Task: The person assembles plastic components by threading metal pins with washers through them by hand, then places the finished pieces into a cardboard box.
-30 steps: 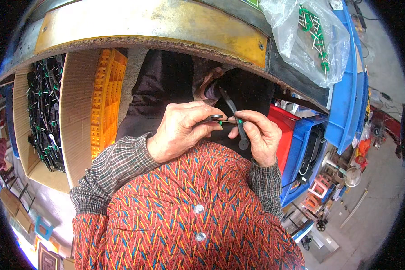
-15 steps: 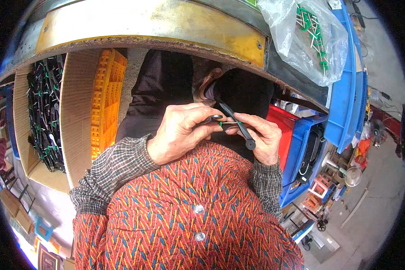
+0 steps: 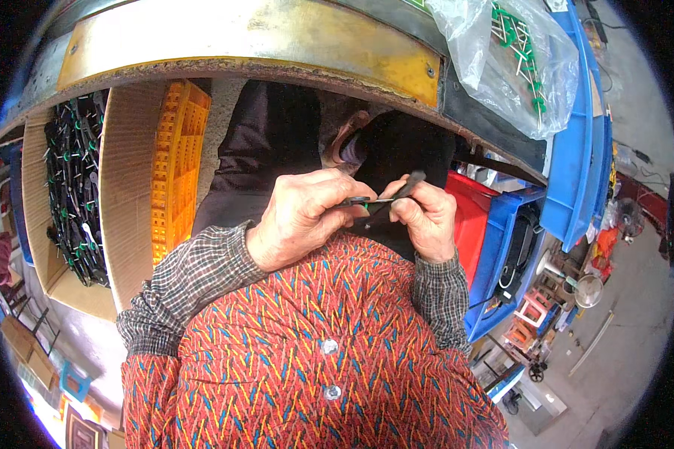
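My left hand [image 3: 303, 217] pinches a slim black part with a rounded end [image 3: 354, 201]. From that end a thin metal pin [image 3: 382, 200] with a bit of green at its base points to the right. My right hand [image 3: 429, 213] grips a long black strip [image 3: 410, 183], blurred by motion, which slants across the pin's tip. Whether the pin passes through the strip I cannot tell. Both hands are close together over my lap. At the upper right, a clear plastic bag [image 3: 478, 90] contains several green-headed pins [image 3: 528, 63].
A worn metal-faced bench edge [image 3: 254, 34] runs beyond my hands. At left stand a cardboard box [image 3: 131, 172] filled with black parts and an orange plastic crate [image 3: 178, 165]. Blue bins [image 3: 569, 202] and a red container [image 3: 472, 217] are at right.
The right hand has turned the black strip, so its slant is reversed and its upper end now points up to the right. My left hand has hardly moved.
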`<state>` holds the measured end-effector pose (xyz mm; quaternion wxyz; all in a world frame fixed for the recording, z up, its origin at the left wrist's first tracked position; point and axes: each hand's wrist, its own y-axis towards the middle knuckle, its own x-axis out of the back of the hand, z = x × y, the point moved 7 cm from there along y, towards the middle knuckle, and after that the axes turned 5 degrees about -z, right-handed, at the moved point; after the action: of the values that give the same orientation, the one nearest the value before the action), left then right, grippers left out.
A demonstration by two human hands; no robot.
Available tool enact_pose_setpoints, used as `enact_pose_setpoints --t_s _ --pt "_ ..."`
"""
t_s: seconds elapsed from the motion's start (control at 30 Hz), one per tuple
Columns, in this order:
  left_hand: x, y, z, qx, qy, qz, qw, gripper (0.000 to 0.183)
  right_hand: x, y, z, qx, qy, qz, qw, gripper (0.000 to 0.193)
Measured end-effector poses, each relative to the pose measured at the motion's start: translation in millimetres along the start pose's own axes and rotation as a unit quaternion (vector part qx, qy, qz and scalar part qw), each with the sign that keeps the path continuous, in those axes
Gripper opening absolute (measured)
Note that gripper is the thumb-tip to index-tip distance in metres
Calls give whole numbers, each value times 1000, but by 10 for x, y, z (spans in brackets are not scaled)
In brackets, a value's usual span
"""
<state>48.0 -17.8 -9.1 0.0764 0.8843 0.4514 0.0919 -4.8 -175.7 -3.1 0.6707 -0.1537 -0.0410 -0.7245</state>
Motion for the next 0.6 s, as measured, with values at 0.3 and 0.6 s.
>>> enact_pose_setpoints --t_s 0.3,0.6 --pt "-13 -25 160 168 -186 -6 968 14 -129 -8 -220 -87 175 15 980 37" --pt "-32 -19 251 191 -281 -36 940 24 -172 -14 -109 -77 199 -26 977 30"
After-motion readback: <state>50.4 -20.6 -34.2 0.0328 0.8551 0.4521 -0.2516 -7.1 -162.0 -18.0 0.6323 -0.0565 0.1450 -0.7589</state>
